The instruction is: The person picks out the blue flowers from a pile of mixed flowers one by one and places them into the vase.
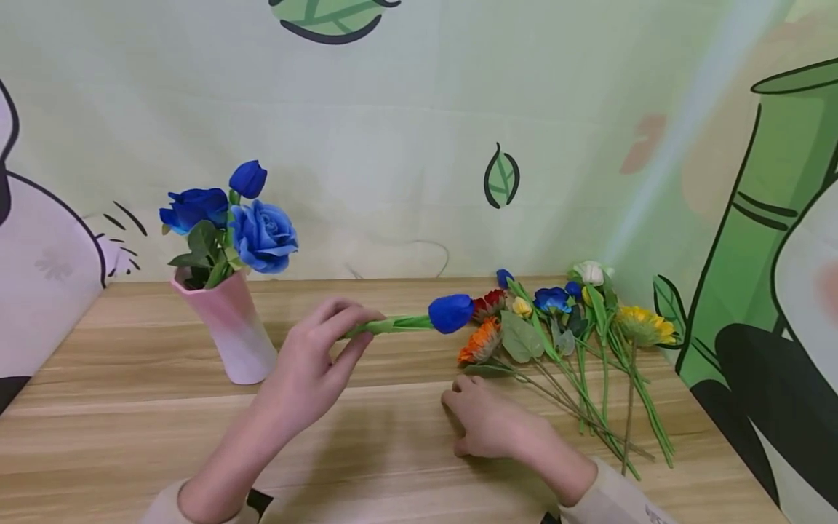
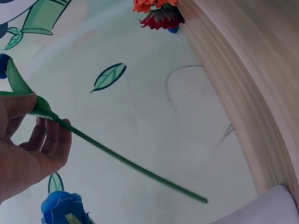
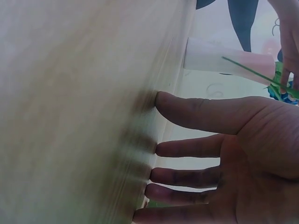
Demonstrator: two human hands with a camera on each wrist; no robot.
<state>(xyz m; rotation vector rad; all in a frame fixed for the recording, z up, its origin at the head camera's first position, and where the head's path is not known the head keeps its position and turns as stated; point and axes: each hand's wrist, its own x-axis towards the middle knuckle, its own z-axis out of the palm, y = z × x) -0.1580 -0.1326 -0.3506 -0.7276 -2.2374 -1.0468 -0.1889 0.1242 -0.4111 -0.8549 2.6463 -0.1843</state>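
Observation:
My left hand [image 1: 314, 367] pinches a blue tulip [image 1: 451, 314] between thumb and fingers, just below its leaves. The flower head points right, held above the table. In the left wrist view the thin green stem [image 2: 135, 163] slants down past my fingers to its bare end. A pink-and-white vase [image 1: 245, 338] stands left of this hand, holding blue roses [image 1: 265, 236] and another blue tulip [image 1: 248, 179]. My right hand [image 1: 494, 422] rests its fingertips on the table, in front of the orange flower [image 1: 481, 342]; in the right wrist view its fingers [image 3: 191, 148] are spread, holding nothing.
On the right of the wooden table [image 1: 393, 451] lies a loose pile of artificial flowers, among them a yellow sunflower [image 1: 644, 325], a white bloom [image 1: 592, 274] and a blue flower [image 1: 552, 299], stems toward the front. A printed cloth backdrop [image 1: 393, 145] rises behind.

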